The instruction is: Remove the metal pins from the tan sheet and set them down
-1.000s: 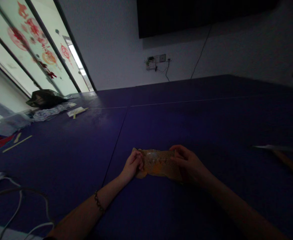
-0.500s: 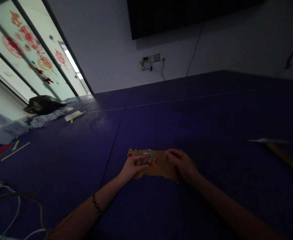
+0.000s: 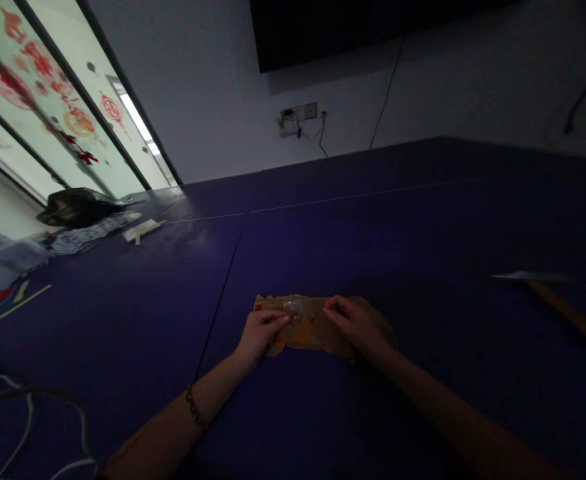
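Observation:
A ragged-edged brown sheet, like crumpled paper or card (image 3: 317, 337), lies flat on the dark blue table in front of me. It bears dark speckles, an orange patch and a small red mark at its left corner. On its upper part sits a small piece of clear, shiny plastic (image 3: 297, 305). My left hand (image 3: 260, 335) is over the sheet's left end, thumb and forefinger pinched beside the plastic. Over the right half, my right hand (image 3: 359, 327) is closed with thumb and forefinger together. Anything in either pinch is too small and dark to make out.
To the right lies a hammer-like tool with a wooden handle (image 3: 567, 310). White cables (image 3: 27, 427) curl at the lower left. A dark bag (image 3: 77, 208), clear plastic packs (image 3: 13, 260) and thin yellow strips (image 3: 20, 305) lie along the left side. The wall stands behind the table.
My left thumb and forefinger have come together and drawn slightly left, off the clear plastic, which now shows more. My right hand has shifted slightly left. The view has moved a little.

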A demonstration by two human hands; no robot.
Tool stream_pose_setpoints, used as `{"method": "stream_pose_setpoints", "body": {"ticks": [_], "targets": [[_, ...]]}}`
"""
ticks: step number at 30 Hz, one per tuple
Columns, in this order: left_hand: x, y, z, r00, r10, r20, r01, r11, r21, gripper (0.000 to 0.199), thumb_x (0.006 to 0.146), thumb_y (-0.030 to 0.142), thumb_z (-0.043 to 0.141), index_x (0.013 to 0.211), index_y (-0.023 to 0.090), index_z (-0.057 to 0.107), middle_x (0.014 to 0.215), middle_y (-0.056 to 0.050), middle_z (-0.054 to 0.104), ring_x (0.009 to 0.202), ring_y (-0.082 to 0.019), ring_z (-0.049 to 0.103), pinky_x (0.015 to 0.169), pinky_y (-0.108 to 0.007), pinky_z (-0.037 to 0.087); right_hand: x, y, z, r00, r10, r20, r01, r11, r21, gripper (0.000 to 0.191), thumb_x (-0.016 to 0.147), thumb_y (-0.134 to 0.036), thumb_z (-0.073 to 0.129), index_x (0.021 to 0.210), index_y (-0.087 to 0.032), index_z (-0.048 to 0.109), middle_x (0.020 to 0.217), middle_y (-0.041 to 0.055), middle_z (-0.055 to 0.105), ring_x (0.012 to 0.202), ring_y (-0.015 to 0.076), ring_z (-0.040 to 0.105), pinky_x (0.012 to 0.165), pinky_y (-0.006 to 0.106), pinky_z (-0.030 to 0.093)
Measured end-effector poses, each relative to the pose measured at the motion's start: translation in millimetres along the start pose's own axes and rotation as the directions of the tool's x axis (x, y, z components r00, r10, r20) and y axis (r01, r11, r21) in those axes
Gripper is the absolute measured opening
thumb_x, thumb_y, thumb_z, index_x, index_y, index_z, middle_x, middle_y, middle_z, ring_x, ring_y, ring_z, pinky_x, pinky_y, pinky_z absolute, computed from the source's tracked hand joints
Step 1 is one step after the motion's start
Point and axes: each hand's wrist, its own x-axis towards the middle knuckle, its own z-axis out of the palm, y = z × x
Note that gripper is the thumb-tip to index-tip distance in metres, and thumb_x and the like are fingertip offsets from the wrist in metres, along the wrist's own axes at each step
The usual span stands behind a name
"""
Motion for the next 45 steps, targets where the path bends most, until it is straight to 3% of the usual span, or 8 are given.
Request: {"method": "stream_pose_setpoints", "body": {"ticks": [4,8,14,20,26,30,39,45], "targets": [[-2.1,2.1,1.8,1.000,0.001,-0.031,0.000,1.000,0.003,0.024,0.063,0.037,0.067,0.066,0.013,0.068,0.036,0.007,0.040,0.032,-0.004,0.027,0.036,-0.021,0.014,1.7,-2.2,3.1,0.998,-0.023,0.059,0.027,0.997,-0.069,0.007,0.058,-0.026,0.064,0.063,-0.023,0.061,0.043,-0.0081,0.040,0.043,0.0123,0.042,0.045,0.024,0.032],[0.2,2.6,1.0,1.000,0.009,-0.030,-0.010,1.000,-0.017,0.028,0.062,0.039,0.068,0.066,0.012,0.067,0.036,0.007,0.038,0.033,-0.004,0.026,0.037,-0.021,0.014,0.6,-3.3,5.7,0.993,-0.026,0.112,0.034,0.997,-0.070,0.007,0.061,-0.027,0.064,0.067,-0.025,0.069,0.058,-0.0022,0.064,0.058,0.0183,0.058,0.057,0.029,0.043],[5.6,6.3,-5.7,1.000,-0.009,-0.005,0.007,0.954,-0.301,0.041,0.058,0.051,0.069,0.064,0.012,0.059,0.040,0.010,0.026,0.037,-0.003,0.019,0.039,-0.020,0.013,-1.3,-5.4,6.0,0.992,0.002,0.126,-0.002,1.000,-0.001,0.008,0.062,-0.029,0.063,0.062,-0.026,0.070,0.069,0.0018,0.071,0.070,0.0235,0.064,0.066,0.034,0.047],[5.7,3.0,-3.5,1.000,-0.016,0.005,0.017,0.968,-0.252,0.042,0.060,0.053,0.068,0.064,0.013,0.057,0.043,0.010,0.027,0.040,-0.003,0.020,0.041,-0.019,0.013,-1.4,-3.0,-3.5,0.998,0.056,0.027,-0.060,0.987,0.149,0.017,0.065,-0.041,0.062,0.065,-0.024,0.066,0.057,0.0008,0.062,0.054,0.0181,0.057,0.048,0.028,0.042],[3.8,6.9,1.4,0.998,0.061,0.016,-0.054,0.962,-0.266,0.043,0.074,0.057,0.051,0.062,0.016,0.046,0.054,0.001,0.052,0.052,-0.010,0.048,0.052,-0.022,0.037,2.6,-0.3,-10.8,0.994,0.110,-0.027,-0.094,0.937,0.335,0.034,0.069,-0.051,0.048,0.052,-0.023,0.040,0.045,-0.0076,0.031,0.035,0.0077,0.028,0.035,0.023,0.024],[-0.4,9.7,3.6,0.995,0.098,-0.013,-0.097,0.952,-0.292,0.041,0.075,0.057,0.049,0.065,0.018,0.040,0.047,0.009,0.037,0.042,-0.007,0.038,0.053,-0.023,0.040,2.4,-0.5,-7.9,0.991,0.129,-0.031,-0.109,0.928,0.356,0.032,0.069,-0.049,0.048,0.054,-0.022,0.040,0.049,-0.0051,0.038,0.040,0.0086,0.033,0.039,0.023,0.027],[6.8,6.7,11.5,0.981,0.163,0.103,-0.184,0.954,0.239,0.024,0.058,0.029,0.073,0.071,0.015,0.058,0.045,0.011,0.031,0.045,-0.006,0.028,0.047,-0.019,0.024,-6.6,-1.4,-3.3,0.990,0.141,-0.001,-0.138,0.968,0.212,0.020,0.066,-0.041,0.053,0.069,-0.021,0.049,0.059,-0.0052,0.042,0.050,0.0100,0.039,0.045,0.022,0.030],[8.2,4.9,13.1,0.974,0.152,0.169,-0.181,0.968,0.173,0.010,0.067,0.025,0.065,0.069,0.016,0.070,0.064,-0.002,0.064,0.064,-0.015,0.055,0.065,-0.024,0.040,-8.2,-0.2,-2.2,0.996,0.080,0.032,-0.082,0.995,0.054,0.017,0.072,-0.040,0.045,0.072,-0.022,0.048,0.055,-0.0064,0.039,0.049,0.0121,0.040,0.045,0.023,0.031]]}}
